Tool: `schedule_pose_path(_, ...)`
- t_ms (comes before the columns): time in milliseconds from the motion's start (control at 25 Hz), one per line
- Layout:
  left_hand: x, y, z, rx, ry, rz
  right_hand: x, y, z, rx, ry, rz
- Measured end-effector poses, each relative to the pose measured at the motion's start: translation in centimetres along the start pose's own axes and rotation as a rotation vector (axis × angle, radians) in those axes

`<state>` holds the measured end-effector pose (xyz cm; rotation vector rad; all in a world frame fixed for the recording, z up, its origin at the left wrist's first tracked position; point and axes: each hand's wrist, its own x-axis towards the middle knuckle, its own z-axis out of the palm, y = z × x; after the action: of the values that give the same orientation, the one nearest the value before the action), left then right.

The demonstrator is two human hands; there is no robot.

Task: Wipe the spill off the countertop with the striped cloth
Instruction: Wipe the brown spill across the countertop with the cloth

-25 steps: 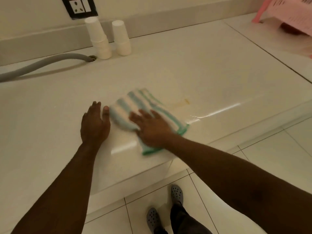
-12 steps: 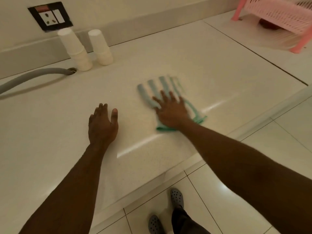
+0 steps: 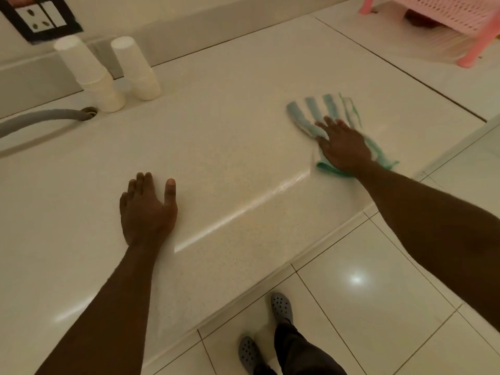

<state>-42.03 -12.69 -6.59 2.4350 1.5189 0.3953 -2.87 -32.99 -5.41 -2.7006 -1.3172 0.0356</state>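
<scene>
The striped cloth (image 3: 322,110), white with blue-green bands and a green hem, lies flat on the pale speckled countertop (image 3: 230,147) at the right. My right hand (image 3: 343,146) presses palm-down on its near half, fingers spread. My left hand (image 3: 147,209) rests flat on the bare countertop well to the left of the cloth, fingers apart, holding nothing. No stain shows on the surface around the cloth; whatever lies under it is hidden.
Two stacks of white paper cups (image 3: 92,74) (image 3: 138,70) stand at the back left by a wall socket (image 3: 38,17). A grey hose (image 3: 40,120) enters a hole there. A pink plastic rack (image 3: 443,20) stands at the back right. My shoes (image 3: 281,307) are on the tiled floor.
My right hand has slid the cloth to the right and away over the spot where a yellowish stain showed. My left hand has stayed flat on the counter.
</scene>
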Motion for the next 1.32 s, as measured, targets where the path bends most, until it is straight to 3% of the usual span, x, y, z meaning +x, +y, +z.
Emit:
schedule_pose_path(200, -0.1, 0.2, -0.3, -0.015, 0.017, -0.001, 1.8, -5.4, 0.3, 0.045, -0.032, -0.018)
schedule_pose_path(360, 0.0, 0.2, -1.1, -0.205, 0.047, -0.101, -4.4, -11.8, 1.2, 0.098, -0.109, -0.346)
schedule_pose_path(440, -0.1, -0.8, -1.6, -0.330, 0.036, -0.084, -9.3, -11.0, 1.0, 0.117, -0.151, -0.473)
schedule_pose_path(520, -1.2, -2.7, -2.4, -0.304, 0.008, -0.016, -12.4, -7.5, 0.5, 0.103, -0.126, -0.499)
schedule_pose_path(720, -6.3, -9.2, -4.6, -0.028, -0.025, -0.016, -11.9, -3.3, -0.5, 0.093, -0.044, -0.193)
schedule_pose_path(960, -11.3, -14.0, -8.2, 0.183, 0.058, -0.087, -12.9, -13.2, 1.4, 0.114, 0.055, 0.231)
schedule_pose_path(1040, -12.7, -15.0, -8.8, 0.185, 0.049, -0.158, -15.1, -18.1, 2.0, 0.116, 0.053, 0.167)
schedule_pose_path(1320, -15.7, -16.5, -9.1, 0.041, 0.118, -0.316, -19.2, -30.9, 3.5, 0.119, -0.100, -0.310)
